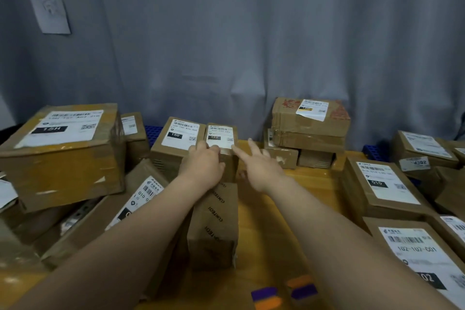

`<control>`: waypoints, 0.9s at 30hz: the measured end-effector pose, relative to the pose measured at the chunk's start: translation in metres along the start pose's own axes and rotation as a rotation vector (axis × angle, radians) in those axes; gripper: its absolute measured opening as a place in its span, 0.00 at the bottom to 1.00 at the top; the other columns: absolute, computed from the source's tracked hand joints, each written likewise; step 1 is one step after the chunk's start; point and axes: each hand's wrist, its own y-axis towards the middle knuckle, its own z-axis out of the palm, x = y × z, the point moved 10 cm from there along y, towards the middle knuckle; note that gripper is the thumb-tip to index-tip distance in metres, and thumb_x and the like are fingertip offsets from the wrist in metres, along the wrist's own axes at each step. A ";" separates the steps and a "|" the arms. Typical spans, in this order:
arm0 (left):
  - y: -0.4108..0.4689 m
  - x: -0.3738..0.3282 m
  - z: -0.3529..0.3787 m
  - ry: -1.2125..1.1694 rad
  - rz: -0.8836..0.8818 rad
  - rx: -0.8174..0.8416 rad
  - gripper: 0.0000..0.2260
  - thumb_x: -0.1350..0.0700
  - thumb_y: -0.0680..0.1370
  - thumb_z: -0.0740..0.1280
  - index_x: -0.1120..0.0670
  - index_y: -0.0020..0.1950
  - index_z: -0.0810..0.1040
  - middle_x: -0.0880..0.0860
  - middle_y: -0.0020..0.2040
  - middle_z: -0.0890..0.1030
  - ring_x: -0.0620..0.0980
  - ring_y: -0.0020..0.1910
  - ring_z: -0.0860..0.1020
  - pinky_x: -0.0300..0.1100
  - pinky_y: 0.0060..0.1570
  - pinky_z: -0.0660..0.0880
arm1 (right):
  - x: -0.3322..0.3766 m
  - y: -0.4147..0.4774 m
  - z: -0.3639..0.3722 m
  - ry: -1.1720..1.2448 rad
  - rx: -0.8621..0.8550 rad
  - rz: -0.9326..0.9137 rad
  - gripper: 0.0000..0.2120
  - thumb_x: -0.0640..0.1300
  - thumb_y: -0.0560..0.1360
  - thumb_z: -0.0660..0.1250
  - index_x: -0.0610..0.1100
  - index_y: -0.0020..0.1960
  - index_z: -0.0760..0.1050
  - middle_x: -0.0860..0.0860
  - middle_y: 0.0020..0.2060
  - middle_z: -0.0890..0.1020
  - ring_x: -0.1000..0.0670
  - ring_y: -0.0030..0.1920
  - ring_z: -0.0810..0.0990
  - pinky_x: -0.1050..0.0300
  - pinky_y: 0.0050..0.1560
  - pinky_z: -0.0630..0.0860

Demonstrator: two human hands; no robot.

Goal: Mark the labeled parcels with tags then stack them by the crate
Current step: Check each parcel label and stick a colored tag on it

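A narrow cardboard parcel [221,137] with a white label reading 122 stands at the middle of the wooden table [261,221]. My left hand [205,165] grips its near top edge, fingers curled over the label's lower border. My right hand [261,168] is beside the parcel's right side, fingers spread and straight, forefinger tip touching the label's corner. A second brown box [214,226] with printed lettering lies in front of it, under my left wrist. Purple and orange tags [284,292] lie at the table's near edge.
Labelled cardboard parcels crowd both sides: a big box marked 15H [63,153] at left, one marked 150 [178,141] beside the held parcel, a stack [309,128] at back right, boxes marked 010 [382,186] and 102 [422,257] at right. Blue crate edges [153,132] show behind. Grey curtain backs everything.
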 end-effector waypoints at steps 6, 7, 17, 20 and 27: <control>0.025 0.009 0.007 0.143 -0.047 -0.018 0.21 0.44 0.81 0.56 0.56 0.68 0.68 0.57 0.65 0.71 0.56 0.64 0.67 0.48 0.60 0.68 | 0.000 0.022 0.018 0.234 -0.038 -0.023 0.25 0.41 0.79 0.57 0.54 0.74 0.60 0.43 0.76 0.56 0.38 0.72 0.60 0.48 0.70 0.62; 0.030 0.012 0.010 0.193 -0.062 -0.002 0.23 0.42 0.82 0.53 0.57 0.68 0.68 0.57 0.65 0.72 0.56 0.64 0.67 0.48 0.60 0.68 | -0.003 0.024 0.017 0.347 -0.080 -0.021 0.21 0.41 0.79 0.58 0.52 0.72 0.64 0.43 0.73 0.62 0.40 0.71 0.64 0.50 0.69 0.64; 0.044 0.013 0.022 -0.028 -0.188 -0.029 0.23 0.44 0.83 0.51 0.62 0.59 0.75 0.61 0.58 0.75 0.58 0.55 0.75 0.49 0.53 0.71 | -0.052 0.016 0.037 1.322 -0.374 0.465 0.07 0.42 0.75 0.69 0.44 0.48 0.71 0.46 0.46 0.80 0.45 0.49 0.80 0.48 0.53 0.78; 0.043 0.012 0.018 -0.230 -0.179 -0.050 0.18 0.49 0.82 0.56 0.62 0.60 0.75 0.61 0.58 0.76 0.59 0.55 0.75 0.48 0.52 0.71 | -0.055 0.008 0.042 1.484 -0.315 0.488 0.20 0.36 0.74 0.70 0.44 0.63 0.68 0.47 0.52 0.78 0.47 0.54 0.78 0.52 0.58 0.77; 0.015 -0.010 -0.011 -0.757 -0.038 -0.233 0.13 0.55 0.78 0.65 0.55 0.61 0.71 0.52 0.56 0.78 0.49 0.51 0.77 0.41 0.45 0.73 | -0.060 -0.015 0.011 1.486 -0.394 0.348 0.28 0.31 0.70 0.69 0.45 0.68 0.70 0.47 0.58 0.80 0.49 0.57 0.78 0.54 0.54 0.78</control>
